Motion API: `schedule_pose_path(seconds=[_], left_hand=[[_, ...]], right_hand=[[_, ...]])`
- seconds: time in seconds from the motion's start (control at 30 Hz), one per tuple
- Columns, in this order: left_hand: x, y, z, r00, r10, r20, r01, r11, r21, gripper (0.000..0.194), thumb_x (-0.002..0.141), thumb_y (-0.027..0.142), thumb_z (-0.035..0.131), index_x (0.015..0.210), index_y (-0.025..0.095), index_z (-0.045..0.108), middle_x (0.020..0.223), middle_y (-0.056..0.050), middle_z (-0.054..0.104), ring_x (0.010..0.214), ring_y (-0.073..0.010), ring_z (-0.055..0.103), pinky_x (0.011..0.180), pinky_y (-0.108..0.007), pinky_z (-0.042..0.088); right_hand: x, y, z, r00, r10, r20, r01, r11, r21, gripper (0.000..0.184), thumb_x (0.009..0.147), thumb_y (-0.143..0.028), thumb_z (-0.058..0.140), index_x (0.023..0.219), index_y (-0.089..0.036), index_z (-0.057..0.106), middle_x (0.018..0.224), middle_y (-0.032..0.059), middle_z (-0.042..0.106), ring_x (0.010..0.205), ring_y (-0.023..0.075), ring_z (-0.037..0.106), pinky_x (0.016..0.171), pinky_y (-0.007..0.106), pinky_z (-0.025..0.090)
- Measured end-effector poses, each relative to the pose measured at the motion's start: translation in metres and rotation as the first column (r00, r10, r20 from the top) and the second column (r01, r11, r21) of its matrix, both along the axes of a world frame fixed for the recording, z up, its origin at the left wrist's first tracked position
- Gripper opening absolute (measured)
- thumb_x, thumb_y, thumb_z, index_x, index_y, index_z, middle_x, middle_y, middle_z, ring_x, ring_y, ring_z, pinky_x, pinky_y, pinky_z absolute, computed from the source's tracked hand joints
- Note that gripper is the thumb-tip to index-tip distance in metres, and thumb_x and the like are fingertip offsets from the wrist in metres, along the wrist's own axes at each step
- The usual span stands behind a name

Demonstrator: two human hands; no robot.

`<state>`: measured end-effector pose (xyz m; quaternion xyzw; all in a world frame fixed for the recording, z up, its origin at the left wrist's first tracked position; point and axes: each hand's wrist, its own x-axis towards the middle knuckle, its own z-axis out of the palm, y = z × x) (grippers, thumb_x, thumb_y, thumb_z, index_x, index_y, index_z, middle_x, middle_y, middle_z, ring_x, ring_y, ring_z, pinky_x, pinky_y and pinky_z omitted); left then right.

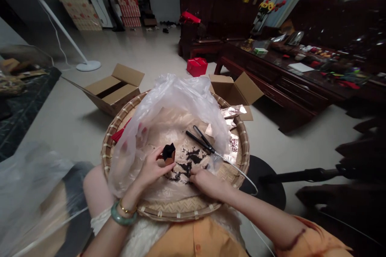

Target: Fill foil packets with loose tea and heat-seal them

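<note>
Left hand (152, 168) raised, fingers pinched; right hand (208, 182) low, palm down, fingers curled

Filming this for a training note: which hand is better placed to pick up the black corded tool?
Right, probably: the right hand sits on the dark loose leaves, close to the black corded tool, while the left hand is holding a small black-and-tan object.

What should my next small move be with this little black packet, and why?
Probably pinch some dark tea leaves with your right hand toward the small black packet in your left hand: that right hand rests beside the leaves, and the packet sits close by.
</note>
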<state>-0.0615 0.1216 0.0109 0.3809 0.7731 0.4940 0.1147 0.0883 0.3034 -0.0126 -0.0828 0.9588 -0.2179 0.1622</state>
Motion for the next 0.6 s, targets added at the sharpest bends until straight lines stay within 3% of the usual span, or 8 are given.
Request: schedule_pose_path(seconds=[0.07,0.13,0.2,0.27,0.37,0.43,0.53,0.6], left_hand=[[0.003,0.001,0.001,0.999,-0.014,-0.031,0.014,1.000,-0.004,0.048,0.070,0.033,0.072,0.112,0.015,0.060,0.110,-0.011,0.064,0.101,-0.0232,0.061,0.086,-0.037,0.053],[0.006,0.002,0.002,0.998,-0.032,-0.063,0.032,0.999,-0.010,0.048,0.070,0.032,0.073,0.113,0.015,0.060,0.110,-0.011,0.064,0.100,-0.0229,0.061,0.086,-0.038,0.053],[0.010,0.003,0.005,0.996,-0.060,-0.072,0.058,0.998,-0.021,0.048,0.070,0.028,0.072,0.115,0.017,0.059,0.111,-0.011,0.064,0.100,-0.0225,0.061,0.084,-0.037,0.054],[0.013,0.006,0.007,0.994,-0.088,-0.068,0.086,0.996,-0.029,0.047,0.071,0.027,0.072,0.115,0.017,0.059,0.112,-0.011,0.064,0.100,-0.0223,0.061,0.081,-0.035,0.054],[0.016,0.012,0.010,0.991,-0.119,-0.067,0.118,0.993,-0.019,0.047,0.071,0.026,0.071,0.116,0.018,0.058,0.113,-0.011,0.063,0.098,-0.0220,0.061,0.079,-0.033,0.055],[0.018,0.016,0.010,0.989,-0.131,-0.069,0.130,0.991,-0.012,0.046,0.072,0.025,0.070,0.115,0.018,0.058,0.112,-0.011,0.062,0.097,-0.0218,0.061,0.077,-0.033,0.055],[0.018,0.018,0.007,0.989,-0.141,-0.040,0.141,0.990,-0.010,0.048,0.072,0.025,0.071,0.117,0.017,0.058,0.113,-0.012,0.061,0.097,-0.0222,0.060,0.075,-0.032,0.055],[0.017,0.018,0.006,0.989,-0.146,-0.003,0.146,0.989,-0.010,0.053,0.071,0.025,0.071,0.121,0.018,0.056,0.118,-0.012,0.060,0.099,-0.0227,0.060,0.079,-0.035,0.055]], right_hand=[[-0.005,-0.004,-0.004,0.999,-0.036,0.000,0.036,0.999,-0.031,0.021,0.078,-0.002,0.051,0.077,-0.011,0.070,0.083,0.0085,0.065,0.078,0.0169,0.060,0.070,0.024,0.044],[-0.010,0.000,0.003,0.995,-0.101,-0.028,0.099,0.993,-0.065,0.021,0.075,0.000,0.053,0.077,-0.011,0.070,0.082,0.0079,0.066,0.075,0.0161,0.061,0.068,0.023,0.044],[-0.013,0.006,0.022,0.976,-0.192,-0.101,0.178,0.975,-0.130,0.020,0.077,-0.002,0.055,0.083,-0.013,0.070,0.086,0.0072,0.066,0.077,0.0155,0.061,0.070,0.023,0.045],[-0.016,0.011,0.049,0.930,-0.291,-0.224,0.224,0.933,-0.281,0.017,0.081,-0.008,0.056,0.088,-0.015,0.070,0.089,0.0066,0.066,0.078,0.0146,0.062,0.069,0.023,0.047],[-0.021,0.009,0.089,0.839,-0.385,-0.385,0.133,0.831,-0.541,0.014,0.084,-0.014,0.058,0.091,-0.017,0.069,0.093,0.0064,0.066,0.082,0.0141,0.063,0.071,0.023,0.050],[-0.023,0.005,0.105,0.810,-0.387,-0.440,0.060,0.802,-0.595,0.017,0.085,-0.015,0.056,0.096,-0.019,0.069,0.100,0.0073,0.066,0.090,0.0150,0.064,0.077,0.025,0.052],[-0.023,0.006,0.107,0.767,-0.433,-0.474,0.074,0.793,-0.605,0.023,0.087,-0.013,0.051,0.103,-0.019,0.067,0.107,0.0090,0.064,0.098,0.0161,0.063,0.082,0.028,0.052],[-0.023,0.011,0.102,0.760,-0.430,-0.487,0.099,0.818,-0.567,0.027,0.087,-0.012,0.050,0.108,-0.020,0.065,0.111,0.0099,0.063,0.104,0.0176,0.060,0.089,0.032,0.050]])
